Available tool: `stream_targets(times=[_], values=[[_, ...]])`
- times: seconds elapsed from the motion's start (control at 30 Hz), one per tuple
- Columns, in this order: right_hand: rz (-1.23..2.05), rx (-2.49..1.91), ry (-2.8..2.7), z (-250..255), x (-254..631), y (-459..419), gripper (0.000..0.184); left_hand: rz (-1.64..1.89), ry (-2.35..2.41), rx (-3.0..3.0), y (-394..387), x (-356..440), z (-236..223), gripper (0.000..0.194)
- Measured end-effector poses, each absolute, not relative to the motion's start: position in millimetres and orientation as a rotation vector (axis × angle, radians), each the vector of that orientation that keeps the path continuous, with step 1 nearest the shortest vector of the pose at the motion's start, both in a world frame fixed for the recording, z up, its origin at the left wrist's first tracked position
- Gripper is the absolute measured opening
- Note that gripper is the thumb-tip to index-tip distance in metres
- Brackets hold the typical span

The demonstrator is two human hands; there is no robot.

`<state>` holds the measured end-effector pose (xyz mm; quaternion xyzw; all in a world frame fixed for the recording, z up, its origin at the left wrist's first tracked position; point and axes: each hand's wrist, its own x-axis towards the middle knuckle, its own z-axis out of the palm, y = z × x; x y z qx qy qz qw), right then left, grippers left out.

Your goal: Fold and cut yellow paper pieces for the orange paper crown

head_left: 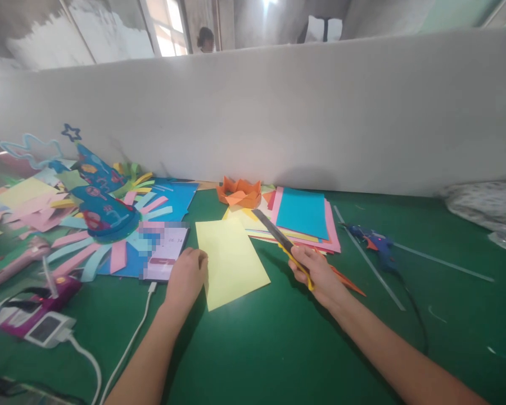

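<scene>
A pale yellow sheet of paper (234, 261) is in front of me, at the middle of the green table. Along its left edge, my left hand (188, 271) is closed, fingers curled at the paper's border with the fingertips partly hidden. Just left of that hand is a phone (168, 253) with a lit screen, plugged into a white cable. My right hand (314, 273) grips scissors (274, 229) by their yellow handle. The dark blades point up and left, beyond the sheet's right side, and look closed together.
Behind the scissors lie stacked coloured papers (303, 214) and an orange paper crown (239, 193). At right are a blue glue gun (373, 242) and clear glue sticks (369, 259). Blue party hats (103, 211) with paper strips stand left, near a purple power strip (54, 304).
</scene>
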<state>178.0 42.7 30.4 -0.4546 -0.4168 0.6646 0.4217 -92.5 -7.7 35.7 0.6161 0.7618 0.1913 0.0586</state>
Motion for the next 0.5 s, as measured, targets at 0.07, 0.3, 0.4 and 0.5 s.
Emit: stream_targets(times=[0.07, 0.3, 0.4, 0.5], values=[[1.705, -1.116, -1.076, 32.7, 179.4, 41.8, 0.043, 0.626, 2.328, 1.88, -7.5, -93.6, 34.4, 0.019], [1.731, -1.107, -1.52, 41.0, 184.6, 39.4, 0.045, 0.603, 2.342, 1.873, -6.3, -94.6, 30.7, 0.021], [1.637, -1.152, -1.689, 42.6, 183.8, 35.9, 0.035, 0.562, 2.369, 1.858, -7.1, -92.9, 32.1, 0.024], [1.341, -1.271, -1.819, 40.4, 183.5, 31.9, 0.024, 0.524, 2.416, 1.849, -7.8, -92.2, 33.7, 0.028]])
